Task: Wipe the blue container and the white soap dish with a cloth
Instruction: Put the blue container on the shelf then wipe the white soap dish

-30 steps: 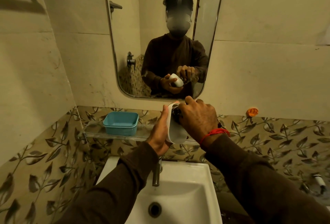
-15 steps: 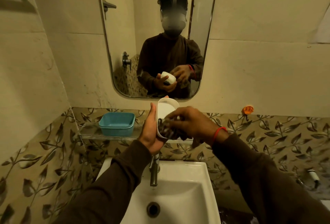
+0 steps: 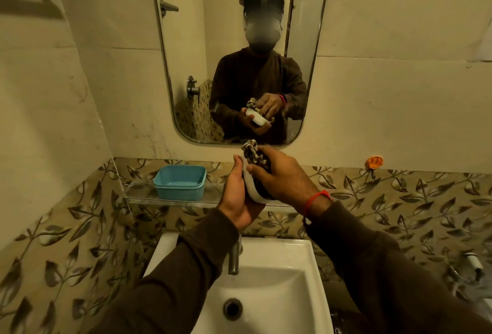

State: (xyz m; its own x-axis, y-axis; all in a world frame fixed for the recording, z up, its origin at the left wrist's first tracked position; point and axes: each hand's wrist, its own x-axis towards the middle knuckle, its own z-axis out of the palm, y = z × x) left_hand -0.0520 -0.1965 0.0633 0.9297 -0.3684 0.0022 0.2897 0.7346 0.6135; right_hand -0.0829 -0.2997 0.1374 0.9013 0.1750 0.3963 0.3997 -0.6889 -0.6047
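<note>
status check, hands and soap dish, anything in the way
Left hand holds white soap dish. Right hand presses cloth into it. Blue container on shelf. Nothing blocking.

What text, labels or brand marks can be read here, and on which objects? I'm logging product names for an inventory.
None can be read.
Blue container: plain, no label shows.
White soap dish, held by the left hand: no marking on the part that shows.
Cloth, gripped by the right hand: a woven pattern only.
White paper at the right edge: no print can be made out.
</note>
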